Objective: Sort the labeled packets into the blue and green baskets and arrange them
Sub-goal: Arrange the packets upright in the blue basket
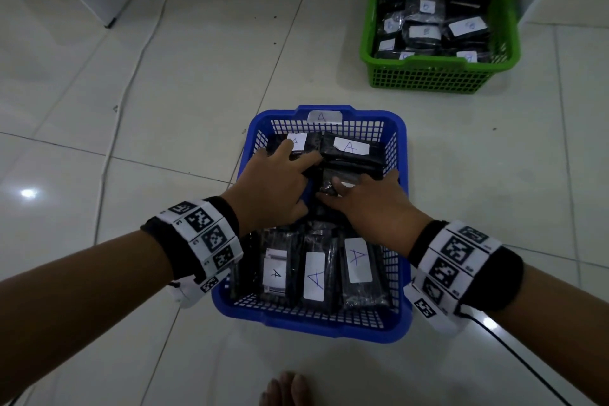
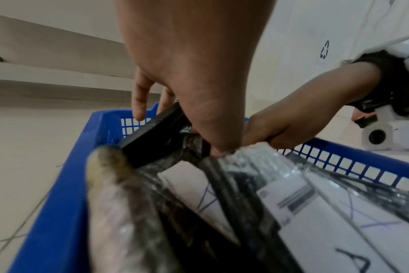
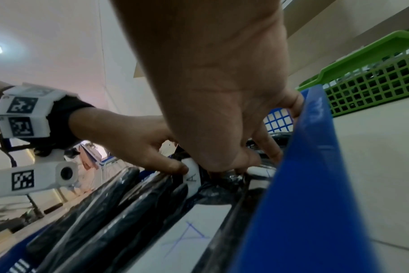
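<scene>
Nearest me in the blue basket point(image 1: 400, 323), a row of dark packets stands along the near wall, three of them showing white labels marked A point(image 1: 315, 275). Above that row I have both hands down in the middle of the basket. My left hand point(image 1: 272, 189) lies over the packets with its fingers spread and fairly straight, the fingertips reaching a labeled packet point(image 1: 296, 143) at the far left corner; from the left wrist view the thumb and fingers bracket a dark packet point(image 2: 152, 134), though I cannot tell if they truly pinch it. My right hand point(image 1: 369, 201) sits just beside it toward the right wall, fingers curled down into a crinkled dark packet point(image 1: 339, 183), gripping it. Beyond my hands, another packet labeled A point(image 1: 351, 150) lies flat against the far wall. Well apart, toward the far right of the floor, the green basket point(image 1: 438, 74) holds many packets with white labels point(image 1: 466, 26).
</scene>
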The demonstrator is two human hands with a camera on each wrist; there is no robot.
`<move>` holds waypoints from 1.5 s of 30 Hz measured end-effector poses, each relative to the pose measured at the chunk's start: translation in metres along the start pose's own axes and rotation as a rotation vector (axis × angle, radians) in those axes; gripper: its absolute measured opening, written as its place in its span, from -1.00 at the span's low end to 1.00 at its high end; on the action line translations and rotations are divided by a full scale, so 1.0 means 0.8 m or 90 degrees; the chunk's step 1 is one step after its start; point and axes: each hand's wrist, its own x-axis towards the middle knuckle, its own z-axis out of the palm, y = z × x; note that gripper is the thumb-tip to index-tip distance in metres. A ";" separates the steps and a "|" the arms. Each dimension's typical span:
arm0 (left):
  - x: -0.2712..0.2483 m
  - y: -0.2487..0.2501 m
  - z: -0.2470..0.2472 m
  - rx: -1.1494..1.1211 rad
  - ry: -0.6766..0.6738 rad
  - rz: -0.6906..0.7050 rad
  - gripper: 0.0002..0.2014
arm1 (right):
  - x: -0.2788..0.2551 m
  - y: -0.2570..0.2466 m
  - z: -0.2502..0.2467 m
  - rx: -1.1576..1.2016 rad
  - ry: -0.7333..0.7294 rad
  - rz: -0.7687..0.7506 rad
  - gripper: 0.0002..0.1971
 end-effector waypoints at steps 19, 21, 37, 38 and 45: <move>0.057 -0.014 -0.033 -0.037 -0.111 -0.030 -0.64 | 0.003 -0.017 -0.007 0.006 -0.038 0.054 -0.23; 0.061 -0.013 -0.032 -0.071 -0.100 -0.053 -0.75 | 0.001 -0.009 -0.012 0.029 -0.069 0.025 -0.23; 0.024 0.016 -0.031 -0.138 -0.031 0.210 -0.71 | -0.013 0.013 -0.044 0.073 -0.137 0.006 -0.42; 0.022 0.023 -0.028 -0.139 -0.084 0.172 -0.72 | -0.014 0.014 -0.044 0.090 -0.128 0.006 -0.45; 0.021 0.021 -0.016 -0.202 -0.267 0.061 -0.61 | -0.024 0.025 -0.042 0.106 -0.051 -0.054 -0.45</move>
